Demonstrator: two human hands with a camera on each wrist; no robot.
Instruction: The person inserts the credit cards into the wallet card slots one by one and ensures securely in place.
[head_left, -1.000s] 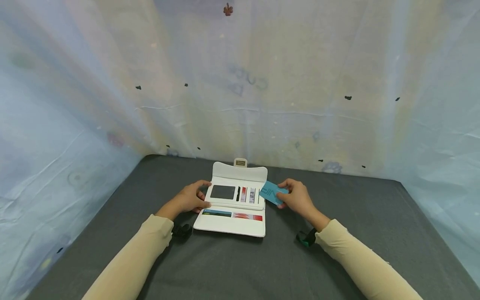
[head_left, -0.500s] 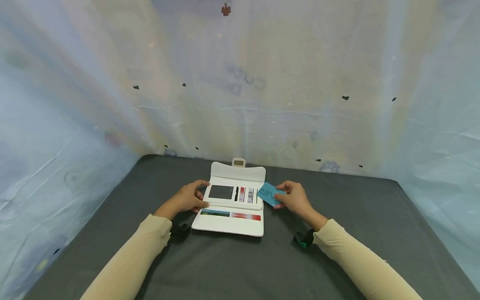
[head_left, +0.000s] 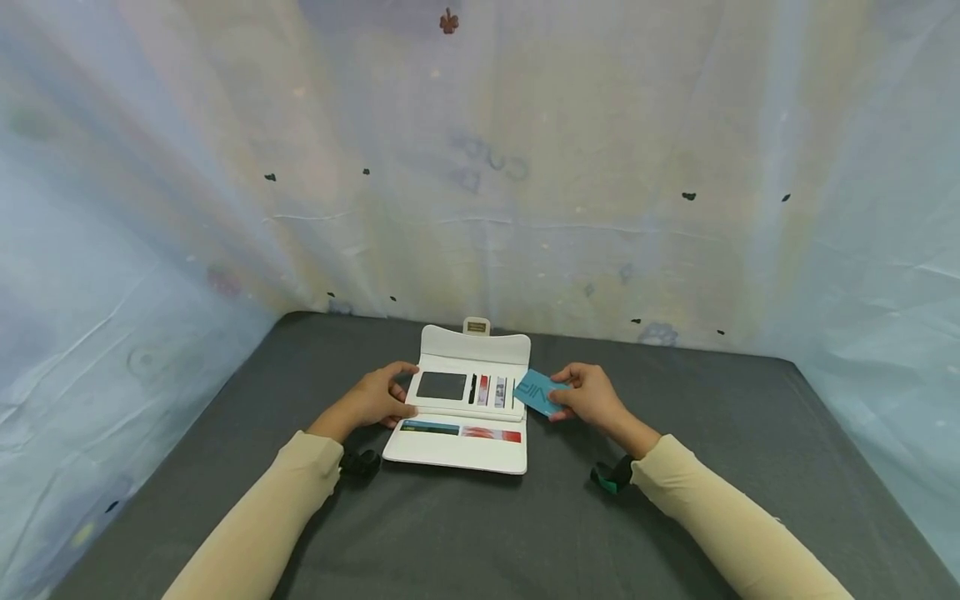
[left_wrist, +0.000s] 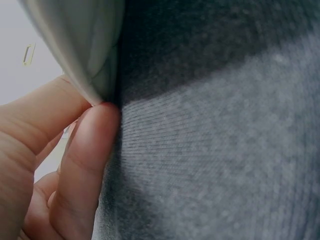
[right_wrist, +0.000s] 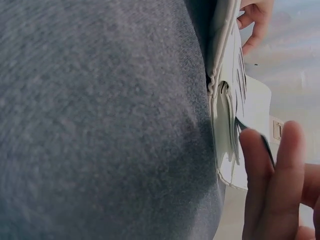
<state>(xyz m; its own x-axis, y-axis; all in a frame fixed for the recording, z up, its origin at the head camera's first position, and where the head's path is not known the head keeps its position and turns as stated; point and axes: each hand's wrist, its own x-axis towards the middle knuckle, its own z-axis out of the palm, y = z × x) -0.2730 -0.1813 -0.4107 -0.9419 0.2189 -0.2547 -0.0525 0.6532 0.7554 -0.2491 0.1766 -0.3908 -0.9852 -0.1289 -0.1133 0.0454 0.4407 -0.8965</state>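
Note:
An opened white wallet (head_left: 455,454) lies on the dark table, its inner pockets facing up. My left hand (head_left: 372,396) pinches its left edge; in the left wrist view, thumb (left_wrist: 85,155) and finger meet at the white border. Several cards show in the slots, among them a red-and-white card (head_left: 491,433) in the front pocket. My right hand (head_left: 592,396) pinches a blue card (head_left: 534,392) by its right end. The card's left corner overlaps the wallet's right side, near the rightmost slot. Edge-on in the right wrist view, the card (right_wrist: 267,147) meets the pocket layers; whether it is inside a slot is unclear.
The dark grey cloth-covered table (head_left: 465,542) extends around the wallet. A pale patterned curtain (head_left: 585,250) hangs behind it and along the sides. The wallet's clasp tab (head_left: 477,327) points towards the back edge. Dark straps (head_left: 362,463) hang at both wrists.
The blue card's upper corner has dipped slightly. Both hands keep almost the same places at the wallet, and the head view has shifted a little.

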